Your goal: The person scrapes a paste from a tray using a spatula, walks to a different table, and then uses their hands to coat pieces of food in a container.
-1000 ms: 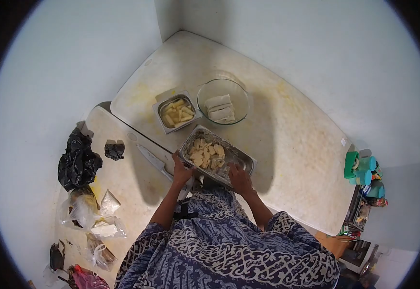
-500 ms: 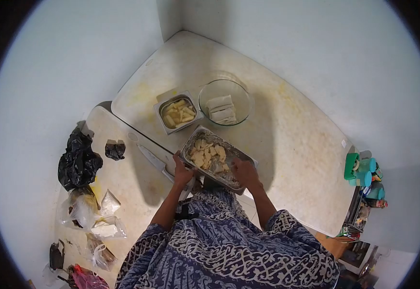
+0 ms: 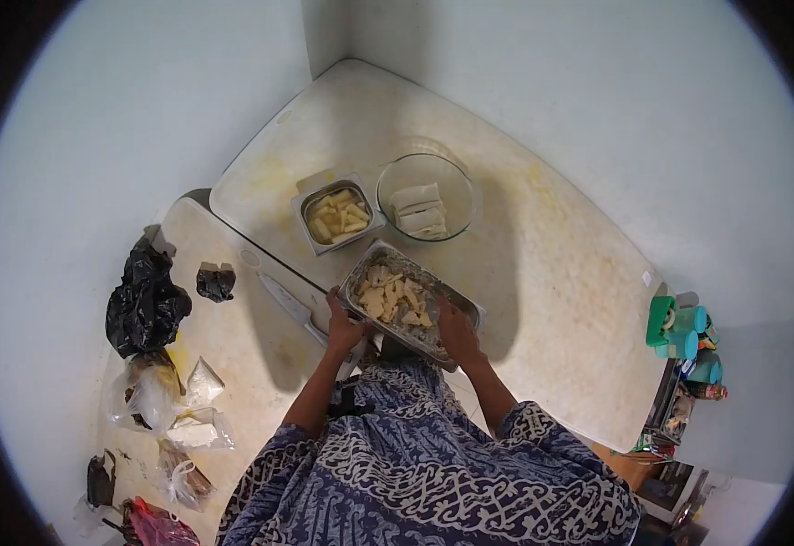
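Note:
A rectangular metal tray (image 3: 459, 303) with pale, floury-looking pieces (image 3: 390, 293) lies tilted across the table edge close to my body. My left hand (image 3: 346, 326) grips its left end. At the right part, my right hand (image 3: 456, 333) is on the tray's near side, fingers reaching inside the rim; whether they pinch anything is hidden. Beyond the tray stand a smaller metal container (image 3: 311, 238) of yellowish pieces in liquid and a round glass bowl (image 3: 463, 211) holding white rolled pieces (image 3: 418, 207).
A knife (image 3: 286, 298) lies left of the tray. Black plastic bags (image 3: 147, 305), clear bags of white stuff (image 3: 198, 429) and a pink bag (image 3: 158, 525) are at the left. Turquoise-lidded jars (image 3: 679, 344) stand at the right edge. Walls rise behind the tables.
My right hand has moved slightly left and its fingers now extend further up over the tray. Some pale pieces have shifted inside the tray.

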The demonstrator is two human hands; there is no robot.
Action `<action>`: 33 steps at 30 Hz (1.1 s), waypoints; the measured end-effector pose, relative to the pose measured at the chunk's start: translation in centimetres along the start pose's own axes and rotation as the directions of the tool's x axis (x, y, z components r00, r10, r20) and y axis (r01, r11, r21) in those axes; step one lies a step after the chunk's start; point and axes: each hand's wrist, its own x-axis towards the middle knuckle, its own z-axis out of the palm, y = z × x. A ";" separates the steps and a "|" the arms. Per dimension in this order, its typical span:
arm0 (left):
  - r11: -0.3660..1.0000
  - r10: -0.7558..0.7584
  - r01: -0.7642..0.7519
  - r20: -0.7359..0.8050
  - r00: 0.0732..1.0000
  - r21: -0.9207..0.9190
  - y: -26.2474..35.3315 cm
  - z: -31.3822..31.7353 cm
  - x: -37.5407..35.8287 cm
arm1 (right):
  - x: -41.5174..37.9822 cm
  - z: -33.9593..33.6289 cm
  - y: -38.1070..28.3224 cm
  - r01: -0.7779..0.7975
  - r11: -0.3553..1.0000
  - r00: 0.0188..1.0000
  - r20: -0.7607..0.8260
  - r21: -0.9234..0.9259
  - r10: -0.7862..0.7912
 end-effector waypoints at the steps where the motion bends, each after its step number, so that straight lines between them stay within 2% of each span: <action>1: 1.000 -0.021 0.021 0.015 1.000 -0.009 0.3 -0.1 -0.1 | -0.5 0.4 0.5 0.063 0.998 0.997 -0.053 0.003 -0.063; 4: 0.997 -0.070 0.072 0.053 0.996 -0.028 0.6 -0.3 0.0 | -1.5 0.9 1.0 0.002 0.998 0.986 0.165 -0.060 0.008; 7: 0.995 -0.087 0.089 0.054 0.995 -0.035 1.2 -0.5 -0.1 | -2.3 -0.4 0.4 0.013 1.000 0.983 0.181 0.019 -0.016; 10: 0.998 -0.056 0.056 0.028 0.998 -0.007 2.1 -0.6 -0.5 | -2.2 -2.6 -0.9 -0.109 0.988 0.987 0.130 0.105 0.095; 12: 0.998 0.009 -0.009 0.000 1.000 0.058 1.4 -0.4 -0.3 | -1.5 -1.6 -0.4 -0.100 0.974 0.994 -0.013 0.202 0.105; 13: 0.998 -0.045 0.044 0.020 0.999 0.035 1.2 -0.4 -0.2 | -1.2 -1.2 -0.2 -0.090 0.964 0.990 -0.085 0.249 0.115; 15: 0.989 -0.149 0.149 0.062 0.987 -0.006 1.1 -0.4 0.1 | -0.2 -1.1 -0.5 -0.065 0.967 0.992 -0.093 0.248 0.090; 16: 0.991 -0.132 0.134 0.063 0.989 -0.026 1.1 -0.4 0.1 | 0.3 -1.3 -1.0 -0.050 0.967 0.992 -0.098 0.249 0.076; 19: 0.995 -0.092 0.094 0.059 0.994 -0.040 0.7 -0.4 0.0 | 0.9 -0.9 -1.3 -0.036 0.993 0.997 0.071 0.110 0.028; 22: 0.998 -0.059 0.058 0.034 0.998 0.034 1.0 -0.4 -0.1 | 1.5 -0.4 -0.4 -0.169 0.972 0.986 0.034 0.163 0.165; 25: 0.997 -0.014 0.014 -0.004 1.000 0.079 0.8 -0.1 -0.2 | 2.0 0.0 0.5 -0.217 0.975 0.975 -0.038 0.038 0.218; 28: 0.996 -0.039 0.039 0.004 0.999 0.076 1.0 -0.3 0.0 | 2.3 -0.1 0.8 -0.199 0.980 0.973 0.121 -0.001 0.198; 30: 0.990 -0.112 0.111 0.013 0.994 0.086 1.4 -0.3 -0.2 | 2.0 0.6 0.3 -0.143 0.990 0.989 0.039 0.001 0.143; 33: 0.991 -0.132 0.134 0.058 0.990 -0.031 1.6 -0.5 -0.1 | 1.3 1.5 -0.5 -0.095 0.995 0.995 -0.025 -0.042 0.094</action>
